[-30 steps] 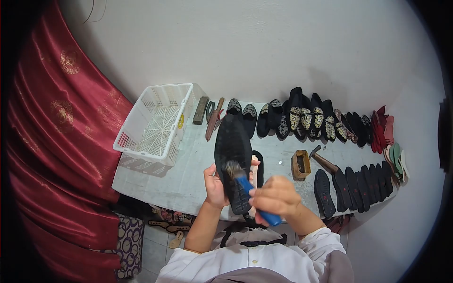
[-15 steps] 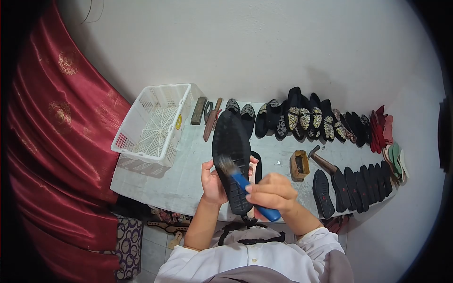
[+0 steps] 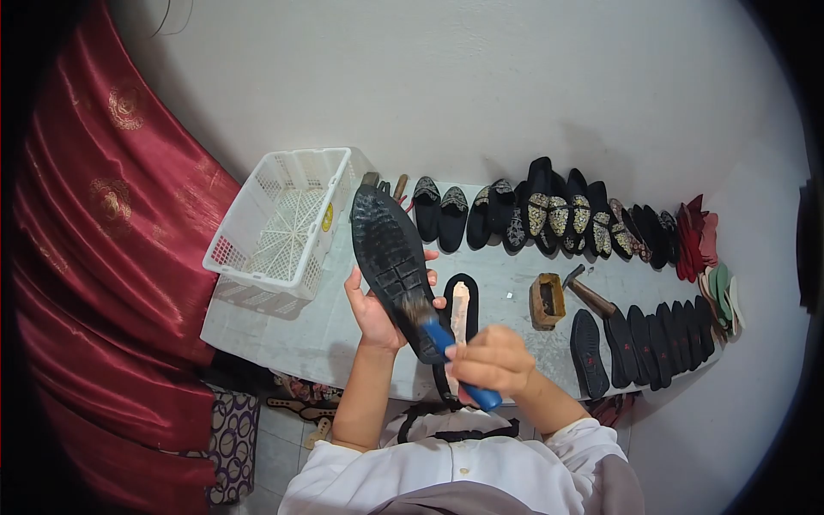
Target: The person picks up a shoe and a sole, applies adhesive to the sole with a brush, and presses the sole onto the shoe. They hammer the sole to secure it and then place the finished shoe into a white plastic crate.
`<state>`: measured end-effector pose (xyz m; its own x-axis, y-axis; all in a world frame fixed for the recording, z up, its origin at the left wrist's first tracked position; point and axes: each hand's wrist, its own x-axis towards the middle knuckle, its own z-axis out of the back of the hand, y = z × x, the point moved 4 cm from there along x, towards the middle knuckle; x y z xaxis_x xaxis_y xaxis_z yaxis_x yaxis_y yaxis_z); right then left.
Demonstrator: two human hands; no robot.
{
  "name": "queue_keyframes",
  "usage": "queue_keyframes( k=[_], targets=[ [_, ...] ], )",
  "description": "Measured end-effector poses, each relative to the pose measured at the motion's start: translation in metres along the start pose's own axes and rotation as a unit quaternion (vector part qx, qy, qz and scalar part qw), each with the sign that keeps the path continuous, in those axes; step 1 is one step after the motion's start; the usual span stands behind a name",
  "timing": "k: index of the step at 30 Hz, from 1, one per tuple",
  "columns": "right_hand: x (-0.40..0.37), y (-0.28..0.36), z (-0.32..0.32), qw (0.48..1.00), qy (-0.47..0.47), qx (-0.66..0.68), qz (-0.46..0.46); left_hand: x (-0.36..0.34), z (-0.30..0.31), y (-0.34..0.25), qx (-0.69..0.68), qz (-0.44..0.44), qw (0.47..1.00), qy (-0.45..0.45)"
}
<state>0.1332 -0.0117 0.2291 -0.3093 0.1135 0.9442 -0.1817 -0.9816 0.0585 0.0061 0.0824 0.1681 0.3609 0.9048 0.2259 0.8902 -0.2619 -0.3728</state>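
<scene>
My left hand (image 3: 371,311) grips a black shoe sole (image 3: 390,257) from beneath, its pointed toe aimed up and to the left, tread side facing me. My right hand (image 3: 489,362) is closed around a brush with a blue handle (image 3: 459,360); its bristles (image 3: 421,311) rest on the heel end of the sole. Under both hands, on the white table (image 3: 343,330), lies a black shoe with a pale insole (image 3: 462,311).
A white plastic basket (image 3: 283,225) stands at the table's left. Several embroidered black shoes (image 3: 549,215) line the back edge by the wall. A wooden block (image 3: 547,300) and a hammer (image 3: 588,292) lie right of centre, beside several black soles (image 3: 652,339). A red curtain (image 3: 103,257) hangs at left.
My left hand has tilted the sole so its toe swings up and left. The brush has slid from the middle of the sole down to its heel end.
</scene>
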Motion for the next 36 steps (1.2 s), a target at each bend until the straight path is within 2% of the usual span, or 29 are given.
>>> queue_keyframes(
  k=[2,5,9,13,14,18,23,25,26,29,32,36],
  targets=[
    [0.007,-0.010,-0.002,0.999,-0.025,-0.020,-0.010,-0.002,-0.007,0.007,0.005,0.007,1.000,-0.002],
    [0.009,-0.019,-0.013,0.999,-0.014,-0.038,0.000,0.000,-0.008,0.009,0.061,-0.001,0.998,-0.004],
    [-0.016,-0.001,-0.008,1.000,0.007,0.000,-0.005,0.003,-0.004,-0.004,0.035,-0.007,0.999,-0.028],
    [-0.031,0.008,0.003,0.994,0.047,0.084,-0.049,0.004,0.006,-0.011,-0.011,-0.020,1.000,-0.014],
    [-0.034,0.004,0.005,0.992,0.029,0.098,-0.071,0.004,0.005,-0.010,-0.016,-0.024,0.999,-0.029],
    [-0.008,-0.011,0.007,0.998,-0.037,0.012,-0.046,0.001,0.003,0.007,0.053,-0.015,0.998,-0.026],
    [-0.015,-0.002,0.001,1.000,0.013,-0.016,0.013,0.005,-0.012,0.003,0.093,-0.022,0.993,-0.073],
    [-0.027,0.008,0.007,0.999,0.032,0.008,0.014,0.011,-0.010,-0.004,0.043,-0.030,0.998,-0.039],
    [-0.032,0.012,0.008,0.999,0.017,0.032,-0.009,0.013,-0.010,-0.008,0.026,-0.034,0.998,-0.035],
    [-0.039,0.012,0.011,0.996,0.056,0.058,-0.048,0.017,-0.010,-0.019,0.009,-0.050,0.999,-0.016],
    [-0.036,0.003,0.011,0.994,0.002,0.087,-0.068,0.020,-0.011,-0.023,0.009,-0.054,0.998,-0.003],
    [-0.005,-0.005,0.014,0.999,0.003,0.043,-0.017,0.021,-0.018,-0.009,0.035,-0.016,0.999,-0.010]
  ],
)
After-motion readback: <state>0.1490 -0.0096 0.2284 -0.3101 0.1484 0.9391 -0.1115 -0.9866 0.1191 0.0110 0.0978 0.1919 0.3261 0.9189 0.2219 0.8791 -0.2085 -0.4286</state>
